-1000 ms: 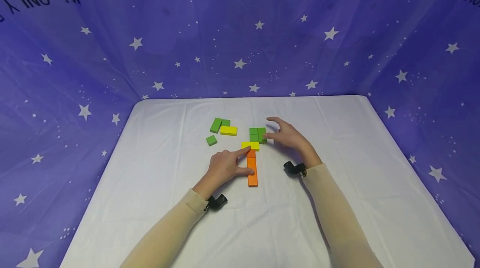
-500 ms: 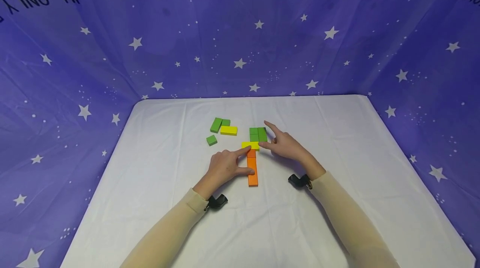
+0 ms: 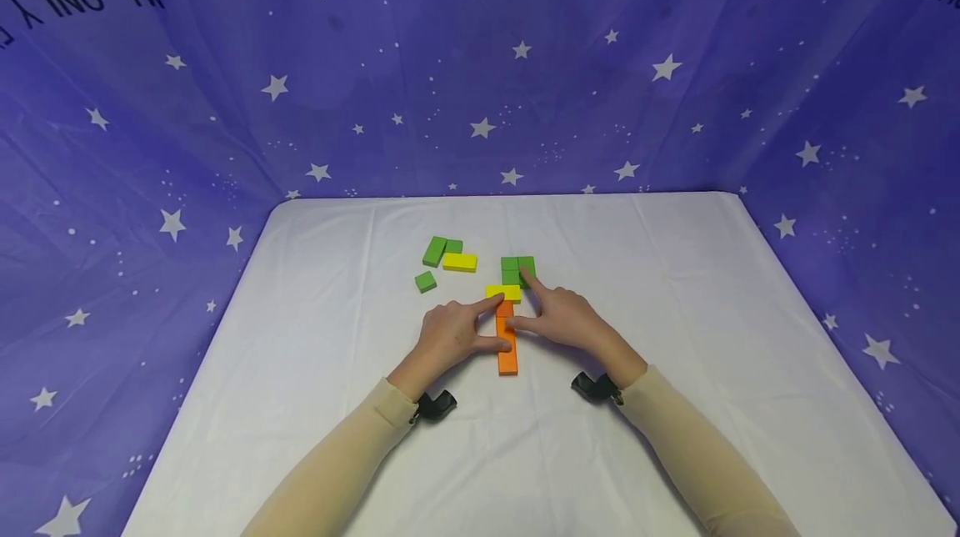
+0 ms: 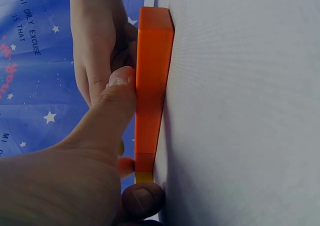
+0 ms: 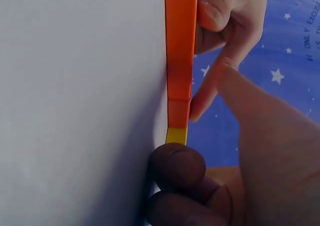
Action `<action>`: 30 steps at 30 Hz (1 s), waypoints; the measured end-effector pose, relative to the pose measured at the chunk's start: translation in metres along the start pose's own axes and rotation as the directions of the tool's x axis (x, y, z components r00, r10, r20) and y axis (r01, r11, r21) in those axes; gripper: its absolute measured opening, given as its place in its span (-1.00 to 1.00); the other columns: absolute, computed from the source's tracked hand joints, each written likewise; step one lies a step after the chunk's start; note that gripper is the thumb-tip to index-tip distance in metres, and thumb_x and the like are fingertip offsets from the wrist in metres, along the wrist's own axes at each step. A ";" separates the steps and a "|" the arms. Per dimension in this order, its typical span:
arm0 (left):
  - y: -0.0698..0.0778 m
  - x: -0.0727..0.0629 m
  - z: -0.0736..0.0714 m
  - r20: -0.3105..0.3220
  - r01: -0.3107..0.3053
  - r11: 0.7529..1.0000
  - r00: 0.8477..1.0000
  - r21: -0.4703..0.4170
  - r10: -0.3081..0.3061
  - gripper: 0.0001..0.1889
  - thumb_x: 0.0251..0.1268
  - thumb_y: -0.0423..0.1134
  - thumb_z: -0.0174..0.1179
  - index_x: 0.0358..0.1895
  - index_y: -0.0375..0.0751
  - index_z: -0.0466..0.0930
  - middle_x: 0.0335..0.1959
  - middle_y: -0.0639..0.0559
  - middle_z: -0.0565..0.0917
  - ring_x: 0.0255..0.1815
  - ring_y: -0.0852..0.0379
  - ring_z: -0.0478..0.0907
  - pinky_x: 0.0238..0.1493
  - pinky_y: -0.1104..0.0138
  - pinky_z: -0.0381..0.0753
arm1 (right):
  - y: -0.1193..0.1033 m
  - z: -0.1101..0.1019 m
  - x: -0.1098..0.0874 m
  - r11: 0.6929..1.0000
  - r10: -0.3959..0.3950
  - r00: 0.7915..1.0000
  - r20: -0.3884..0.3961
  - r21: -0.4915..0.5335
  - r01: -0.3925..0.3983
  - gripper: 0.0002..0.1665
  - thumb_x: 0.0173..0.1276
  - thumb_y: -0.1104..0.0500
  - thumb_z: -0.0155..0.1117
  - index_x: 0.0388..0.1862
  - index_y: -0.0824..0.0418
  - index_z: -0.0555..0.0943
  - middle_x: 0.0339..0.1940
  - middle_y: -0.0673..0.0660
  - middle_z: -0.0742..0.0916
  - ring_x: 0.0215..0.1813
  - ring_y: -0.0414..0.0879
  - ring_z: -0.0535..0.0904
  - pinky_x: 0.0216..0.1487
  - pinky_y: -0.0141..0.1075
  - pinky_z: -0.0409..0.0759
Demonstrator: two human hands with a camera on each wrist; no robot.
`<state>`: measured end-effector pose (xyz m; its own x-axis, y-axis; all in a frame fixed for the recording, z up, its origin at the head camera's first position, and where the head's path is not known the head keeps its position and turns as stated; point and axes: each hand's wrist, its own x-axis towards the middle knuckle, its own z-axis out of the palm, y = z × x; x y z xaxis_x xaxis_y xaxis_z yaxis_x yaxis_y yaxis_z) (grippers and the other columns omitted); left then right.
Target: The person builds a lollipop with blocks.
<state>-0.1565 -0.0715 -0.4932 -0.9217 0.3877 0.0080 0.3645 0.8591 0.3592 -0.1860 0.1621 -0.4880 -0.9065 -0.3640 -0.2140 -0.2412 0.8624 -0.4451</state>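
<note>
Wooden blocks lie flat in a joined row in the head view. A long orange block (image 3: 507,363) is nearest, then a short orange block (image 3: 505,309), a crosswise yellow block (image 3: 513,294) and a cluster of green blocks (image 3: 510,276). My left hand (image 3: 448,330) rests its thumb on the long orange block and its index finger at the yellow one. From the right, my right hand (image 3: 567,317) reaches its index finger onto the right green block (image 3: 528,263). The right thumb (image 5: 250,96) stands off the orange surface in the right wrist view.
Left of the row lie a loose yellow block (image 3: 460,263), an upright-angled green block (image 3: 434,251), a small green block (image 3: 453,246) and another small green block (image 3: 425,281). White cloth (image 3: 300,404) covers the table; a starry purple curtain (image 3: 420,87) surrounds it.
My right hand has moved from the right side of the green blocks toward me, its thumb now over the orange blocks and its index finger at the green one. My left hand stays put.
</note>
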 end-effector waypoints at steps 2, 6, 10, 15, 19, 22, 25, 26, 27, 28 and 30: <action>0.000 0.000 0.000 0.002 0.001 1.000 1.000 -0.001 -0.001 -0.02 -0.08 0.54 0.46 0.51 0.30 0.52 -0.73 0.17 0.14 -0.70 0.16 0.11 -0.56 0.33 0.10 | -0.002 0.002 -0.002 0.999 -0.011 1.000 0.001 -0.036 0.011 0.36 0.28 -0.60 0.28 0.79 0.07 0.04 -0.65 -0.02 0.50 -0.50 -0.07 0.41 -0.36 -0.23 0.34; 0.001 -0.001 0.000 0.002 -0.001 1.000 1.000 -0.005 0.001 -0.02 -0.07 0.54 0.46 0.51 0.30 0.52 -0.72 0.17 0.15 -0.69 0.16 0.11 -0.56 0.33 0.09 | -0.005 0.003 -0.004 0.996 -0.025 1.000 -0.006 -0.081 0.024 0.35 0.27 -0.60 0.30 0.78 0.08 0.07 -0.71 -0.03 0.41 -0.55 -0.09 0.33 -0.42 -0.23 0.29; 0.000 -0.001 0.000 -0.002 -0.002 1.000 1.000 0.000 0.002 -0.03 -0.06 0.54 0.45 0.51 0.31 0.52 -0.72 0.17 0.15 -0.69 0.16 0.11 -0.55 0.33 0.09 | -0.007 0.004 -0.004 0.993 -0.024 1.000 -0.009 -0.117 0.023 0.32 0.27 -0.59 0.30 0.77 0.07 0.11 -0.67 -0.01 0.48 -0.50 -0.07 0.42 -0.41 -0.24 0.35; 0.001 -0.002 0.000 -0.006 -0.007 1.000 1.000 0.005 0.007 -0.03 -0.04 0.53 0.45 0.52 0.29 0.52 -0.73 0.17 0.16 -0.70 0.17 0.10 -0.56 0.33 0.08 | -0.007 0.005 -0.003 0.992 -0.021 1.000 -0.004 -0.128 0.020 0.30 0.28 -0.58 0.31 0.76 0.08 0.14 -0.64 0.01 0.47 -0.47 -0.04 0.44 -0.42 -0.24 0.34; 0.001 -0.002 -0.001 0.001 -0.001 1.000 1.000 -0.002 0.001 -0.04 -0.04 0.52 0.46 0.52 0.29 0.52 -0.72 0.18 0.17 -0.70 0.17 0.11 -0.55 0.34 0.08 | -0.007 0.005 -0.004 0.992 -0.021 1.000 -0.001 -0.123 0.021 0.29 0.28 -0.57 0.33 0.76 0.07 0.15 -0.65 0.00 0.44 -0.48 -0.05 0.42 -0.42 -0.23 0.32; 0.002 -0.002 -0.001 0.006 0.004 1.000 1.000 -0.003 -0.004 -0.04 -0.03 0.52 0.45 0.52 0.30 0.51 -0.72 0.18 0.17 -0.69 0.17 0.11 -0.55 0.34 0.09 | -0.008 0.005 -0.005 0.991 -0.020 1.000 -0.001 -0.130 0.020 0.29 0.28 -0.57 0.33 0.76 0.06 0.16 -0.65 0.01 0.48 -0.46 -0.05 0.45 -0.41 -0.24 0.35; 0.002 -0.002 -0.001 0.008 0.005 1.000 1.000 -0.010 -0.005 -0.04 -0.02 0.52 0.46 0.52 0.29 0.51 -0.72 0.17 0.18 -0.69 0.17 0.12 -0.54 0.33 0.09 | -0.008 0.005 -0.005 0.990 -0.023 1.000 -0.006 -0.139 0.022 0.28 0.28 -0.58 0.32 0.76 0.06 0.17 -0.64 0.02 0.50 -0.45 -0.04 0.46 -0.40 -0.24 0.35; 0.001 -0.002 -0.001 0.009 0.007 1.000 1.000 -0.017 -0.007 -0.04 -0.03 0.51 0.46 0.52 0.29 0.51 -0.71 0.17 0.19 -0.69 0.16 0.12 -0.54 0.33 0.09 | -0.008 0.005 -0.005 0.990 -0.025 1.000 -0.007 -0.141 0.024 0.28 0.28 -0.58 0.32 0.75 0.06 0.17 -0.65 0.02 0.50 -0.46 -0.04 0.46 -0.41 -0.24 0.35; 0.001 -0.001 -0.001 0.010 0.010 1.000 1.000 -0.028 -0.010 -0.04 -0.02 0.51 0.47 0.52 0.29 0.51 -0.71 0.16 0.21 -0.68 0.16 0.14 -0.54 0.33 0.10 | -0.008 0.005 -0.004 0.989 -0.026 1.000 -0.009 -0.144 0.024 0.28 0.28 -0.58 0.32 0.75 0.06 0.17 -0.65 0.02 0.50 -0.47 -0.05 0.45 -0.41 -0.24 0.35; -0.001 -0.001 -0.001 0.010 0.014 0.999 1.000 -0.043 -0.014 -0.04 -0.01 0.50 0.47 0.52 0.28 0.51 -0.70 0.17 0.24 -0.68 0.17 0.16 -0.54 0.33 0.11 | -0.008 0.005 -0.004 0.989 -0.028 1.000 -0.009 -0.146 0.026 0.27 0.28 -0.57 0.32 0.75 0.06 0.18 -0.66 0.01 0.50 -0.47 -0.05 0.44 -0.42 -0.25 0.35; -0.004 0.000 -0.003 0.001 0.027 0.996 1.000 -0.083 -0.027 -0.07 0.02 0.47 0.48 0.52 0.26 0.52 -0.68 0.18 0.33 -0.66 0.19 0.23 -0.54 0.34 0.16 | -0.009 0.004 -0.004 0.988 -0.031 0.999 -0.009 -0.152 0.029 0.28 0.28 -0.58 0.31 0.75 0.06 0.18 -0.67 0.00 0.48 -0.49 -0.06 0.41 -0.43 -0.25 0.33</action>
<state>-0.1585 -0.0753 -0.4917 -0.9311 0.3648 -0.0025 0.3274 0.8386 0.4355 -0.1787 0.1547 -0.4871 -0.9017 -0.3873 -0.1919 -0.3176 0.8949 -0.3136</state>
